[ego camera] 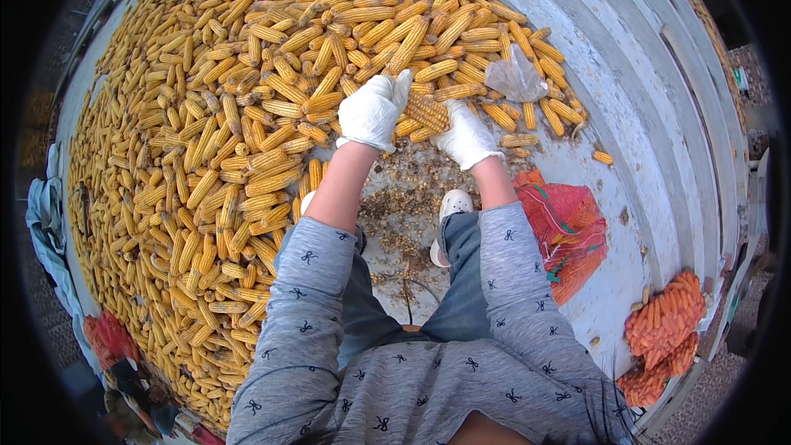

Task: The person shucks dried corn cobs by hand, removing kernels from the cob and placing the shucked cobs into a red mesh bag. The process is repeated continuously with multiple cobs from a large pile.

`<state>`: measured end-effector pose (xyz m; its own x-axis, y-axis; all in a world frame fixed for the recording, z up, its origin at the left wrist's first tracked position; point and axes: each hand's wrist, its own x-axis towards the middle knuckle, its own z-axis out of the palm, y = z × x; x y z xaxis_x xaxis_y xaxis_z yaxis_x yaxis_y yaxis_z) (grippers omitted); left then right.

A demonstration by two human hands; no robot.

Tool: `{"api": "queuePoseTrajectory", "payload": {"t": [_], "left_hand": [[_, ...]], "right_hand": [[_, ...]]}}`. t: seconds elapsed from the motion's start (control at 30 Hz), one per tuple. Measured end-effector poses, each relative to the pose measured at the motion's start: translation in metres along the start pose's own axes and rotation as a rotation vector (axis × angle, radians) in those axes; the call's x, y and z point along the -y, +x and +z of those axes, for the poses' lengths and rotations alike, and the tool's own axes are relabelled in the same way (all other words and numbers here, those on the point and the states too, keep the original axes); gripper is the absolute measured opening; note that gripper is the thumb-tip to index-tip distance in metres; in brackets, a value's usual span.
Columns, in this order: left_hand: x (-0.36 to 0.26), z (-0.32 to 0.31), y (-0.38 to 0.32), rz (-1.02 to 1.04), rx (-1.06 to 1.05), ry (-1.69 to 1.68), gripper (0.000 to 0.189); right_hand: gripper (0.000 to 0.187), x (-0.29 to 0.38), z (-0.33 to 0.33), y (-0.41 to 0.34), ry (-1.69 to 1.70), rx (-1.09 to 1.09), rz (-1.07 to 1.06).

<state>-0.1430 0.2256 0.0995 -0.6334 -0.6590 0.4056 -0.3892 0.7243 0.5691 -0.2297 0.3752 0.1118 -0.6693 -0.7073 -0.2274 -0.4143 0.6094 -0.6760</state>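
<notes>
My left hand (371, 112), in a white glove, is curled at the near edge of a large heap of husked yellow corn cobs (235, 123). A long corn cob (409, 44) sticks up and away from its fingers. My right hand (468, 136), also gloved in white, grips another corn cob (427, 112) by its lower right end. This second cob slants between the two hands, its upper left end close to my left thumb. The fingers of both hands are partly hidden by the gloves' backs and the cobs.
A red mesh sack (571, 222) lies by my right leg. Filled mesh sacks of cobs (667, 315) stand farther right. A clear plastic bag (516, 77) rests on the heap's right edge. Loose kernels (401, 198) litter the floor between my feet. Another person (133, 402) is at lower left.
</notes>
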Motion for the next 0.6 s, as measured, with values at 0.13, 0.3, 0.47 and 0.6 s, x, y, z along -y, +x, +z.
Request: {"api": "queuePoseTrajectory", "payload": {"t": [0.13, 0.3, 0.47, 0.6], "left_hand": [[0.014, -0.005, 0.016, -0.469, 0.077, -0.449, 0.042], [0.010, -0.002, 0.019, -0.971, 0.433, -1.053, 0.069], [0.002, 0.023, 0.000, -0.795, 0.588, -1.672, 0.055], [0.004, 0.026, 0.001, -0.897, 0.486, -1.799, 0.049]], "right_hand": [[0.062, -0.006, 0.005, 0.003, 0.194, 0.025, -0.004], [0.067, -0.010, 0.014, 0.004, 0.906, 0.225, 0.052], [0.068, -0.002, 0.014, 0.001, 0.962, 0.208, 0.008], [0.055, 0.000, 0.014, 0.004, 1.000, 0.002, 0.126]]}}
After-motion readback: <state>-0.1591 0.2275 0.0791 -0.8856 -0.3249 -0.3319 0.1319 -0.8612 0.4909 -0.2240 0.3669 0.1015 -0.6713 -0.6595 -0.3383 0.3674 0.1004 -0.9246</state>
